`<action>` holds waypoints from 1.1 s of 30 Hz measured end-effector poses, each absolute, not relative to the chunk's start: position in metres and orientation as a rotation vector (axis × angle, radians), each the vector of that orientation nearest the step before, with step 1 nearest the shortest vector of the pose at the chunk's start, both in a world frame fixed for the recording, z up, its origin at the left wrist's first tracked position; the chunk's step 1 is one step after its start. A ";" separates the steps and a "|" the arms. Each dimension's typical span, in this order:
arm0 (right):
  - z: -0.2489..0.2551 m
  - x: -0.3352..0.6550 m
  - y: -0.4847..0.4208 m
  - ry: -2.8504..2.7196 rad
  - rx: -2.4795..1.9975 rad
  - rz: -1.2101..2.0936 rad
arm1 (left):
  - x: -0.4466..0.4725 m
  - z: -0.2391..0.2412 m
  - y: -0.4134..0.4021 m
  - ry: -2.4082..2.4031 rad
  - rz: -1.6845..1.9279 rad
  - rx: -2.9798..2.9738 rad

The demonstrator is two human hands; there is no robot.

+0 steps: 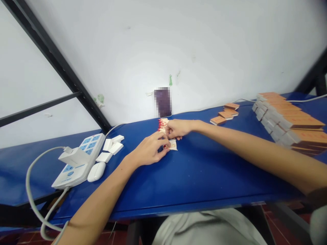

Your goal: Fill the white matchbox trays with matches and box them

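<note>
Pinches a small tray (174,145) on the blue table (199,177) with the left hand (152,149), curls the right hand (178,128) (cannot tell on what) by matches (161,125) just beyond, and could scatter them with a careless nudge.

Scuffed white wall (217,51) behind blue bench (199,180); black metal frame (56,61) left, red tiled floor (278,228) below.
</note>
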State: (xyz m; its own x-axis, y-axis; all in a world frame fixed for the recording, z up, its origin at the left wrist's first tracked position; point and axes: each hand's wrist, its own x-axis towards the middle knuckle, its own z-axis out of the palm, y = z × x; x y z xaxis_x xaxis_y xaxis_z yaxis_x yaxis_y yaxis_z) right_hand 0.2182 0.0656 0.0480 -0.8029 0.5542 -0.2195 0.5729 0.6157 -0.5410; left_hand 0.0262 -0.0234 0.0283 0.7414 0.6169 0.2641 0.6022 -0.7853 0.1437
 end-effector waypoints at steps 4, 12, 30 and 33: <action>0.062 0.224 0.060 2.683 1.043 -0.740 | 0.028 0.026 -0.022 1.009 0.492 2.830; 0.070 0.233 0.063 2.639 1.046 -0.597 | 0.027 0.028 -0.023 1.196 0.581 2.821; 0.078 0.223 0.048 3.039 0.805 -0.757 | 0.022 0.026 -0.017 1.245 0.534 2.636; 0.078 0.224 0.051 3.210 0.849 -0.695 | 0.022 0.027 -0.017 1.225 0.504 2.661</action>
